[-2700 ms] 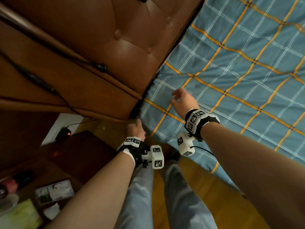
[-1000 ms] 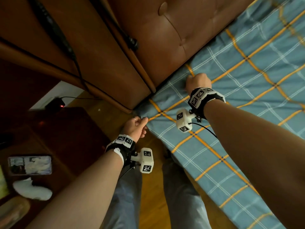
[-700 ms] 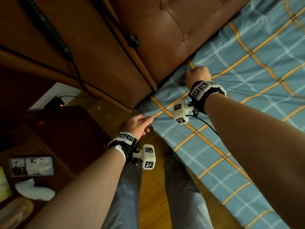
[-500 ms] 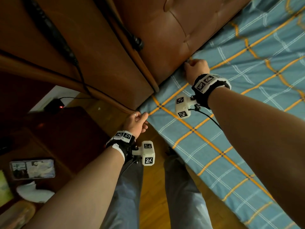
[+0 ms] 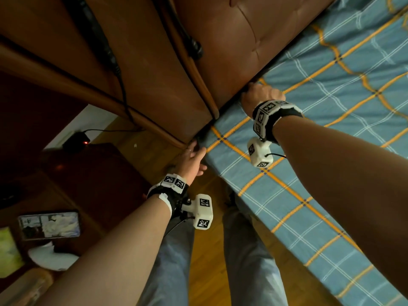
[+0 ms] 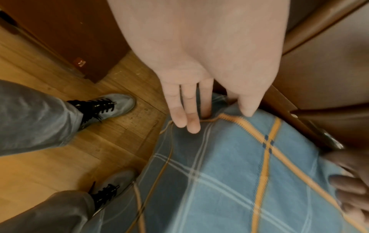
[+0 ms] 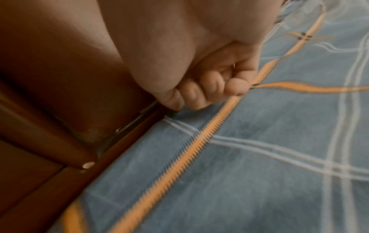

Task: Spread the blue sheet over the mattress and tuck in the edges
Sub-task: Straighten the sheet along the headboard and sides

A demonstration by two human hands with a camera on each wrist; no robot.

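Note:
The blue sheet (image 5: 320, 151) with orange and white checks covers the mattress on the right and hangs over its near side. My left hand (image 5: 194, 159) is at the sheet's corner, beside the foot of the brown padded headboard (image 5: 254, 40). In the left wrist view this hand (image 6: 225, 110) has straight fingers, and a ridge of sheet (image 6: 229, 173) is pinched between thumb and forefinger. My right hand (image 5: 258, 93) is a fist at the seam between sheet and headboard. Its curled fingers (image 7: 199, 96) grip the sheet (image 7: 259, 157), and wrinkles run from them.
A dark wooden nightstand (image 5: 88, 184) stands to the left with a phone (image 5: 49, 225) and a white object (image 5: 50, 259) on it. A charger (image 5: 75, 140) with a cable sits behind it. My legs and shoes (image 6: 111, 107) stand on wood floor (image 5: 212, 272) beside the bed.
My right hand has slid up the sheet to the headboard seam and closed into a fist. My left hand has carried the sheet's corner closer to the foot of the headboard.

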